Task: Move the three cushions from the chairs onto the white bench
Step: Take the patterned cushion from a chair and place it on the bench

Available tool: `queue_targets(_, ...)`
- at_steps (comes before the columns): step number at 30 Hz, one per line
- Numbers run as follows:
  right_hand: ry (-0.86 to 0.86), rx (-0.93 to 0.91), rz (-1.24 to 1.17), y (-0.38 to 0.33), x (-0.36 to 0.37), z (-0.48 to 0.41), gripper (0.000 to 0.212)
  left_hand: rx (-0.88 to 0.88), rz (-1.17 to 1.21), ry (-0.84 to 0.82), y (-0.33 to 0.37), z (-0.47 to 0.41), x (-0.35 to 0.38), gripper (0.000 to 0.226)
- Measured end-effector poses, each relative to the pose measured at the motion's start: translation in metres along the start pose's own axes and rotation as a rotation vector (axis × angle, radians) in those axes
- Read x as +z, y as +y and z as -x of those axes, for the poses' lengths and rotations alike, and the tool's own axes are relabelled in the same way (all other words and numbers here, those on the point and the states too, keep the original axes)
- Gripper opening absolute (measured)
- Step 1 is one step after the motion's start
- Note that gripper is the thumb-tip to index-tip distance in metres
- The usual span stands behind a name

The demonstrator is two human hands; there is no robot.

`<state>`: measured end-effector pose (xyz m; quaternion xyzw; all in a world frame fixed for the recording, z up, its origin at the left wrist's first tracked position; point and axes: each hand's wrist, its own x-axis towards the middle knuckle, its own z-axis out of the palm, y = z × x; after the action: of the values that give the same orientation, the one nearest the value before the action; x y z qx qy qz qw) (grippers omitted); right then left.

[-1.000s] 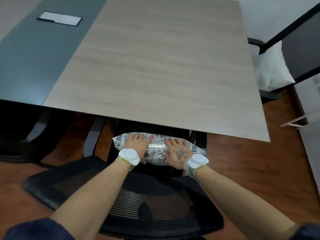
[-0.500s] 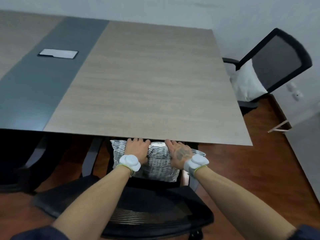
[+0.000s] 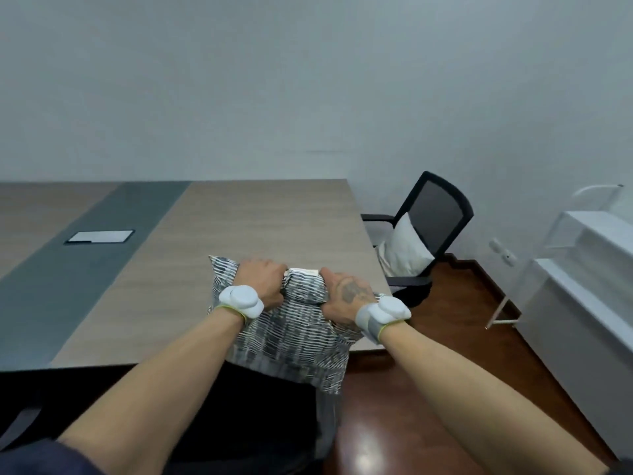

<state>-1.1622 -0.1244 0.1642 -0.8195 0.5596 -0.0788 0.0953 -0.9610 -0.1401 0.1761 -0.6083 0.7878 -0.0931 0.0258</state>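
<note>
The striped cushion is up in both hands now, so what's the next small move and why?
Probably swing it to the right, toward the white bench. Both the left hand and right hand grip the top edge of the striped cushion, which hangs clear in front of the table, so it seems free to carry.

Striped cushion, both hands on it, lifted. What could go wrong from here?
1. Both hands, left and right, pinch only the top edge of the striped cushion; it hangs loose and might slip out.
2. Its lower corner dangles near the table edge and the near chair; it could snag or drag during the turn.
3. The bench sits off to the right, so the swing passes the far chair holding the white cushion, which could be knocked.
</note>
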Motion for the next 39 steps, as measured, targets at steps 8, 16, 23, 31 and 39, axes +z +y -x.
queue_targets(8,0.152,0.216,0.132,0.172,-0.126,0.124,0.036,0.196,0.086,0.177,0.208,-0.053,-0.099,0.029)
queue_targets(16,0.344,0.477,0.219,0.317,-0.186,0.248,0.044,0.416,0.137,0.264,0.402,-0.100,-0.151,0.027)
queue_targets(23,0.428,0.723,0.299,0.405,-0.213,0.321,0.041,0.624,0.194,0.304,0.537,-0.145,-0.178,0.035)
queue_targets(31,0.496,0.924,0.323,0.505,-0.259,0.323,0.041,0.820,0.196,0.427,0.648,-0.253,-0.210,0.040)
queue_targets(39,0.526,1.088,0.322,0.597,-0.300,0.304,0.043,0.962,0.207,0.487,0.738,-0.357,-0.238,0.038)
